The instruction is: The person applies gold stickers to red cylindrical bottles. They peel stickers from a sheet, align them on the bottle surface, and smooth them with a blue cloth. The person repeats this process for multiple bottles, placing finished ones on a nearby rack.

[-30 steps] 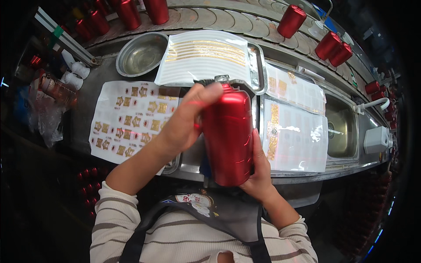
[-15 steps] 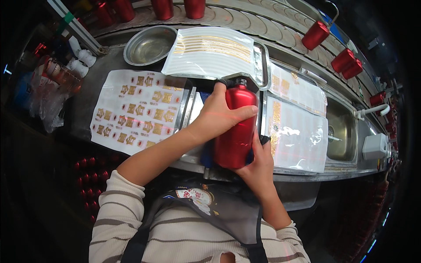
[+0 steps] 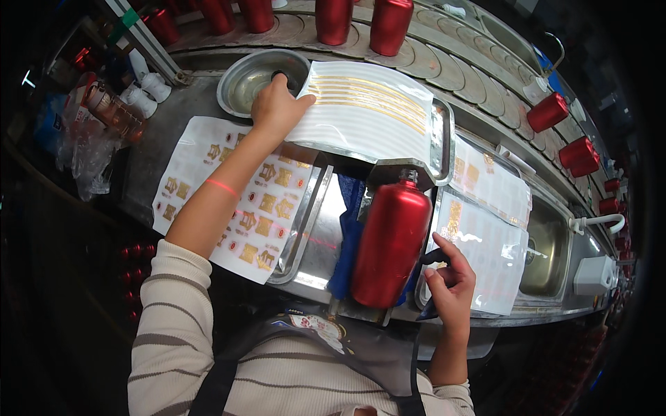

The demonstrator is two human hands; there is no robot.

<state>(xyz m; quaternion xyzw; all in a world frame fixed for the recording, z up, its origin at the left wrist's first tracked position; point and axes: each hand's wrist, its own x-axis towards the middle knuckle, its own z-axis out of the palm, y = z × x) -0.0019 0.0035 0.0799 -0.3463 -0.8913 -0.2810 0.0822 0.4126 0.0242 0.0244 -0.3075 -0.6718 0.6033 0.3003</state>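
Observation:
A red metal cylinder with a small grey neck lies on a blue cloth on the steel bench in front of me. My left hand is stretched far forward. Its fingers reach over the rim of a round steel bowl, and its thumb rests on the edge of a white sheet with gold stripes. My right hand sits just right of the cylinder's base, with its fingers curled around a small dark tool. It lies over a sheet of gold decals.
A decal sheet with gold and red marks lies at the left over a steel tray. Several red cylinders stand on the curved conveyor behind. At the right are a sink and a white box. Small bottles stand at the far left.
My left hand has let go of the red cylinder and reached forward to the bowl. The cylinder now lies lower on the blue cloth, and my right hand has come off it to the right.

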